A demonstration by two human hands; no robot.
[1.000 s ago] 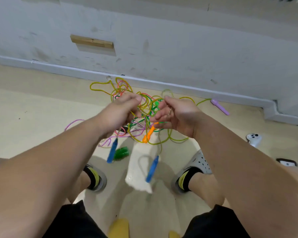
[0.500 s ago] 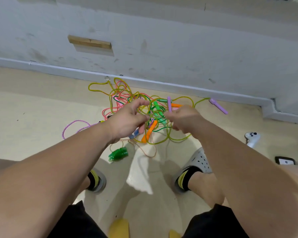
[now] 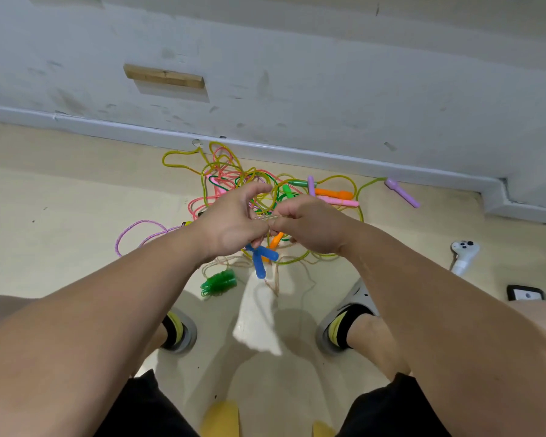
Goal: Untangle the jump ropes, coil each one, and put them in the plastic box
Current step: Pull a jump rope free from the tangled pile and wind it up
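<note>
A tangle of jump ropes in yellow, pink, green and purple lies on the floor by the wall. My left hand and my right hand meet above it, both pinching a clear, pale cord stretched between them. Two blue handles hang crossed just under my hands, with pale cord trailing onto the floor. Orange, pink and purple handles lie to the right. A coiled green rope sits near my left foot. No plastic box is in view.
A grey wall and baseboard bound the far side. A white game controller and a dark phone lie on the floor at right. My feet in grey sandals flank the space below the tangle. Something yellow sits at the bottom edge.
My hands came down and closer together, now touching over the pale cord. The blue handles dropped from dangling well below the hands to crossing directly under them.
</note>
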